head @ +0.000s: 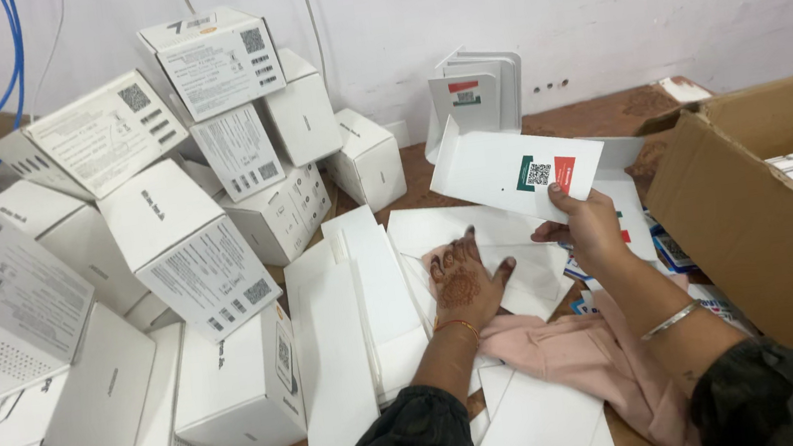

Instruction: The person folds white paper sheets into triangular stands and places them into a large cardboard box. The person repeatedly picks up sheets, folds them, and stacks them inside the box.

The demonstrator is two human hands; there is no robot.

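Observation:
My right hand [587, 227] grips the lower edge of a white folded card sleeve [501, 168] with a green and red printed patch, holding it up above the table. My left hand [464, 280], with a dark pattern on its back, lies flat with fingers spread on white flat sheets [438, 233] in the middle of the table. A pink cloth [574, 352] lies under and between my two forearms. Tall flat white card pieces [350, 340] lie just left of my left hand.
A heap of white boxes [168, 251] fills the left side. More folded sleeves [476, 92] stand against the white wall. An open brown carton [770, 227] holding white stacks sits at the right. Blue cable [15, 58] hangs at top left.

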